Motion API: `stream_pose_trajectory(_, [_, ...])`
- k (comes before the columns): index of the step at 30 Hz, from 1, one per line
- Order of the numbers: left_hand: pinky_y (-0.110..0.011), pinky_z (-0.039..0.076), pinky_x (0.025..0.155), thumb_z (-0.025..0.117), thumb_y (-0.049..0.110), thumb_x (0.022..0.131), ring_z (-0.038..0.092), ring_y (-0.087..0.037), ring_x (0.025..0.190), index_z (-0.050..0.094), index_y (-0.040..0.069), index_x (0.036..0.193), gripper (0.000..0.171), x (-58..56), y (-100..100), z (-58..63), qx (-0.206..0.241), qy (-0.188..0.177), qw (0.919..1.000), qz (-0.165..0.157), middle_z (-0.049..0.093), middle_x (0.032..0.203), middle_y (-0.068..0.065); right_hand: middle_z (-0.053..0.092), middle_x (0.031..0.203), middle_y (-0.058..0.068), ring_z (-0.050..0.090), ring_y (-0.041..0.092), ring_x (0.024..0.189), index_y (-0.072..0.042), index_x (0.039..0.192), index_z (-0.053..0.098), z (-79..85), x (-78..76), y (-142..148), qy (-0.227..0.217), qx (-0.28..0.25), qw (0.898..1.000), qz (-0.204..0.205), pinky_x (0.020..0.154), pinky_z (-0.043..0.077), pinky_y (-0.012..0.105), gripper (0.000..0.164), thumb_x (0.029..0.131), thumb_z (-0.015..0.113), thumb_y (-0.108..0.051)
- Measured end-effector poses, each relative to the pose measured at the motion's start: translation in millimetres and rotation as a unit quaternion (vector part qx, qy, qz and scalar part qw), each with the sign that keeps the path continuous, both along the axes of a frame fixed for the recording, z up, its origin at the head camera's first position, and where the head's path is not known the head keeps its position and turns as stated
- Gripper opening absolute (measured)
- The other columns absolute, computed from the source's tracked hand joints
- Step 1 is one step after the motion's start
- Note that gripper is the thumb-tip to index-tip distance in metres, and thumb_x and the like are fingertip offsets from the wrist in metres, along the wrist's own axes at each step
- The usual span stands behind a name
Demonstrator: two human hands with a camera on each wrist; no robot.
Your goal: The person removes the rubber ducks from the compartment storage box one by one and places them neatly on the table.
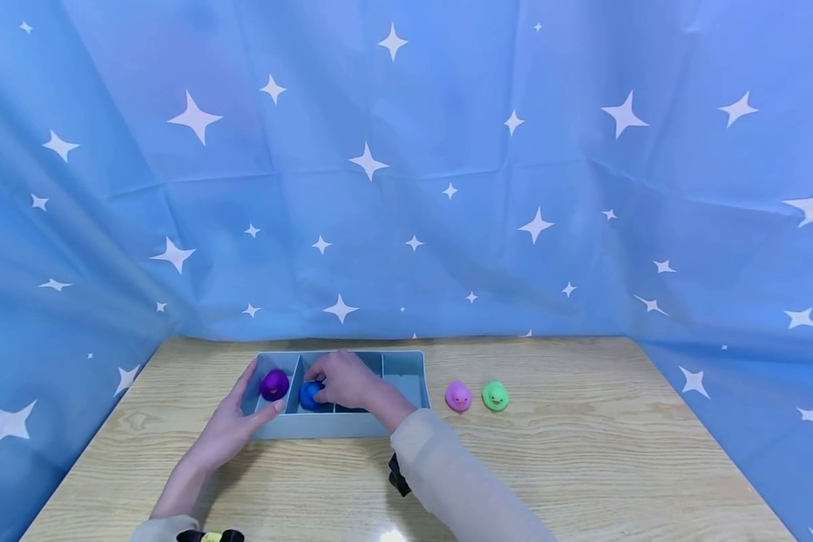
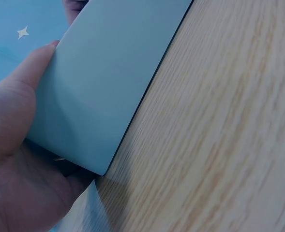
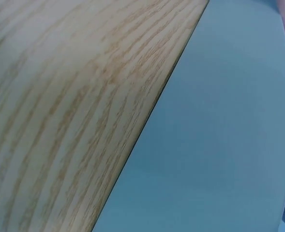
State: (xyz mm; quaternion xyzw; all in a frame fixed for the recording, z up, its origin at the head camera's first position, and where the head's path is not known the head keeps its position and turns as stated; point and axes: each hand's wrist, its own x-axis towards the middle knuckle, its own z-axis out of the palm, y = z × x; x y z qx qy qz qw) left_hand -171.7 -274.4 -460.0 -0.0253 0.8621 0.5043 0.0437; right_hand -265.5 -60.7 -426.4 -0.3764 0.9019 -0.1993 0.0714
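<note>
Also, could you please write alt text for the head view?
A person's right hand holds a blue toy in a divided box while the left hand grips its left end, where a purple toy sits. Right of the box, a pink toy and a green toy sit on the wooden table before a starry blue backdrop.

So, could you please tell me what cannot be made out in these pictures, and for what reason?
Head view: part of the blue toy, covered by the right hand.
Head view: the rest of the light sleeves, cut off by the bottom edge.
Left wrist view: most of the left hand's fingers, hidden behind the tray.
Both wrist views: the tray's inside, hidden by its outer wall.
</note>
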Motion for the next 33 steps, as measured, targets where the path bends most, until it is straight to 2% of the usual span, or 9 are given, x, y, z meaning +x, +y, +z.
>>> stream_pose_trajectory(6, [-0.072,0.017,0.115,0.069,0.05,0.097,0.008,-0.053,0.151,-0.005,0.019,0.166,0.106,-1.0,0,-1.0,0.004,0.003,1.0,-0.001,0.005,0.169,-0.024,0.074,0.11,-0.008,0.062,0.007,0.1,-0.016,0.115,0.08,0.8,1.0,0,-0.005,0.02,1.0,0.008,0.087,0.051,0.02,0.022,0.094,0.078,-0.018])
stream_pose_trajectory(14, [-0.074,0.019,0.114,0.069,0.047,0.098,0.009,-0.055,0.15,-0.006,0.018,0.166,0.105,-1.2,2,-1.4,0.001,0.008,0.9999,-0.008,0.005,0.169,-0.026,0.076,0.105,-0.007,0.065,0.007,0.098,-0.015,0.11,0.081,-1.1,1.7,1,0.001,-0.004,1.0,0.016,0.086,0.051,0.018,0.019,0.092,0.08,-0.019])
stream_pose_trajectory(21, [-0.073,0.021,0.113,0.068,0.049,0.097,0.011,-0.055,0.149,-0.005,0.019,0.166,0.105,1.4,-2,0.6,-0.009,0.004,0.9999,-0.007,0.007,0.169,-0.024,0.075,0.108,-0.005,0.064,0.008,0.101,-0.012,0.115,0.079,0.6,5.9,0,0.023,-0.009,0.999,0.036,0.088,0.05,0.017,0.021,0.095,0.077,-0.018])
stream_pose_trajectory(25, [-0.074,0.02,0.113,0.068,0.049,0.097,0.011,-0.055,0.15,-0.005,0.018,0.166,0.105,0.5,-2,1.5,-0.006,0.007,0.9999,-0.007,0.006,0.169,-0.024,0.073,0.111,-0.002,0.063,0.007,0.097,-0.009,0.119,0.077,5.3,8.7,3,-0.008,-0.049,0.999,0.015,0.084,0.05,0.017,0.025,0.096,0.076,-0.018])
stream_pose_trajectory(29, [-0.075,0.019,0.113,0.069,0.047,0.098,0.011,-0.055,0.15,-0.004,0.017,0.166,0.104,-0.5,-1,1.4,-0.002,0.013,0.9999,-0.008,0.006,0.169,-0.025,0.071,0.109,-0.003,0.059,0.006,0.092,-0.009,0.118,0.078,9.1,11.6,8,-0.059,-0.112,0.992,-0.014,0.078,0.051,0.016,0.024,0.095,0.076,-0.016])
stream_pose_trajectory(33, [-0.075,0.017,0.113,0.069,0.049,0.097,0.009,-0.054,0.15,-0.006,0.018,0.166,0.106,-1.2,0,0.6,-0.005,0.002,1.0,-0.005,0.005,0.169,-0.026,0.071,0.111,-0.003,0.061,0.007,0.097,-0.011,0.118,0.078,10.3,15.0,14,-0.07,-0.145,0.987,-0.026,0.08,0.051,0.016,0.023,0.095,0.076,-0.015])
